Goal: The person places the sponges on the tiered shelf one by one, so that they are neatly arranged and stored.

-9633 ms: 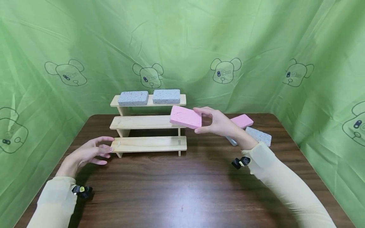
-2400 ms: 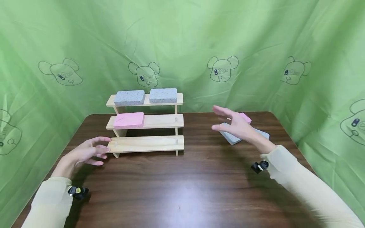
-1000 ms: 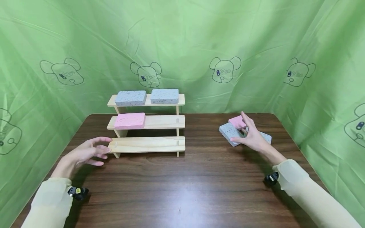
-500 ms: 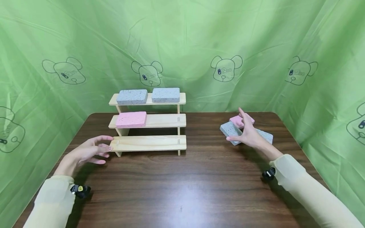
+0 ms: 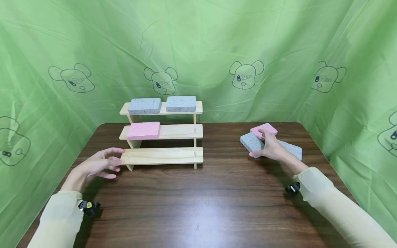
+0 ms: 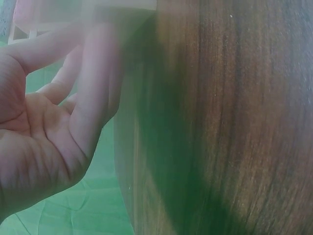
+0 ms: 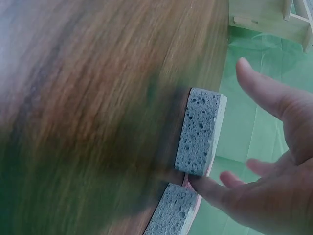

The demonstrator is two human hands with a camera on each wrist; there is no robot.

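Dark brown desk (image 5: 161, 206), wood grain running side to side, far corners rounded. Pale light patch (image 5: 206, 210) on its near half, about midway between left and right edges; small dark speck (image 5: 197, 226) within. Creased green curtain (image 5: 198, 34) behind far edge and along left and right edges. Bear-head outlines (image 5: 245, 77) printed on it: two behind far edge, one past each far corner, one past left edge, one past right edge, last partly out of view. Dark blue oval (image 5: 238, 78) on each.
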